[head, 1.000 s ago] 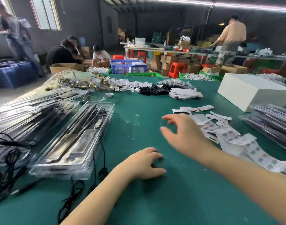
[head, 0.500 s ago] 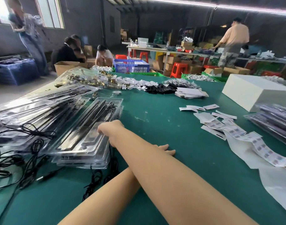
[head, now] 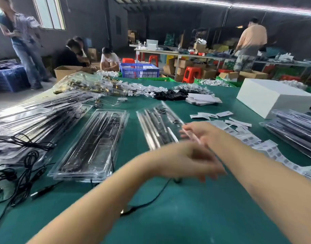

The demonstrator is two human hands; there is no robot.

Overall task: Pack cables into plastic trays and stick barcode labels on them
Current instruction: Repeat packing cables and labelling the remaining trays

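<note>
A clear plastic tray [head: 158, 125] with black cables and rods inside lies slanted at the table's middle, blurred by motion. My right hand [head: 202, 134] is at its right edge, fingers curled on the rim. In front of the tray's near end hovers my left hand [head: 188, 161], blurred, with its fingers loosely spread and nothing in them. A black cable [head: 151, 199] with a plug trails on the green table [head: 186, 217] below that hand. A strip of barcode labels [head: 264, 148] runs along the right. Another filled tray [head: 93, 143] tops a stack on the left.
More filled trays [head: 36, 117] and loose black cables [head: 22, 171] crowd the left side. At the right stand a white box [head: 267, 97] and a further tray stack [head: 295, 131]. Small white tags [head: 211, 115] and parts piles sit behind. Several people work in the background.
My right hand has swung from the left tray stack to the table's middle, and one tray has come across with it. My left hand has lifted off the table and moved right.
</note>
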